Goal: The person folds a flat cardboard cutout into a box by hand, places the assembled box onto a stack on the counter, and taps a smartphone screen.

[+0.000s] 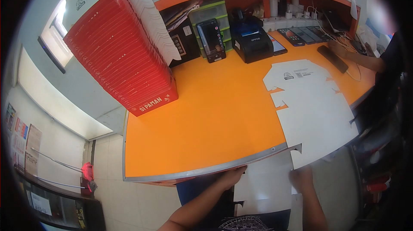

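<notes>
Below the table's front edge, a white die-cut cardboard box blank (260,186) hangs upright close to my body. My left hand (232,177) is closed on its left edge, fingertips partly hidden. At the opposite edge my right hand (302,179) is closed on the same blank, slightly blurred. Another flat white box blank (318,106), with printed text and a logo at its far end, lies on the tabletop and sticks out over the front edge, just above my right hand.
A tall stack of folded red boxes (124,55) stands on the orange table (206,123) at the left. Behind are a propped phone (211,39), a black printer (251,44) and several phones (303,34). Another person's hand (337,49) is among cables at right.
</notes>
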Tool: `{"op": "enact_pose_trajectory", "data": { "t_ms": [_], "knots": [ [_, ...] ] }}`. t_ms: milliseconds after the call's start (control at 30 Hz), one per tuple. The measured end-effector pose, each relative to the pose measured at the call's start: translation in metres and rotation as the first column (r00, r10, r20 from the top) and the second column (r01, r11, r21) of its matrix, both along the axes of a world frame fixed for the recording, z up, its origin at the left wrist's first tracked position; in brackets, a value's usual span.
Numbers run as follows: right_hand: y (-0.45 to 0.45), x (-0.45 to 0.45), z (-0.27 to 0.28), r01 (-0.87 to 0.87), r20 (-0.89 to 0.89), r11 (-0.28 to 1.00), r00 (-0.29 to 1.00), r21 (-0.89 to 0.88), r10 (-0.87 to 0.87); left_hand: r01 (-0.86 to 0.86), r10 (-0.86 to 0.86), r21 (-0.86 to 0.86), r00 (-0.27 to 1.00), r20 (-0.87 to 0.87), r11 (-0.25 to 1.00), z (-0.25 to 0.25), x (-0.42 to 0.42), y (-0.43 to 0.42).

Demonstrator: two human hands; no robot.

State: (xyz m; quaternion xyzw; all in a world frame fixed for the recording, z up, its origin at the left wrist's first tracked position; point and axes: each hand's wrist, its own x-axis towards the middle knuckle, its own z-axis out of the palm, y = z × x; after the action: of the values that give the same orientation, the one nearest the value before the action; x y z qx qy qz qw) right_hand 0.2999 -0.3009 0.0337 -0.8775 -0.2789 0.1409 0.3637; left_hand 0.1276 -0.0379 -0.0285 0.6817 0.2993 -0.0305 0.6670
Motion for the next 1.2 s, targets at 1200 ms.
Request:
{"op": "enact_pose_trajectory", "data": {
  "t_ms": [1200],
  "knots": [
    [0.023,-0.009,0.031,-0.300,0.149,0.910,0.924,-0.287,0.351,0.012,-0.012,0.005,1.000,0.018,1.000,0.014,0.007,-0.004]
  ]
}}
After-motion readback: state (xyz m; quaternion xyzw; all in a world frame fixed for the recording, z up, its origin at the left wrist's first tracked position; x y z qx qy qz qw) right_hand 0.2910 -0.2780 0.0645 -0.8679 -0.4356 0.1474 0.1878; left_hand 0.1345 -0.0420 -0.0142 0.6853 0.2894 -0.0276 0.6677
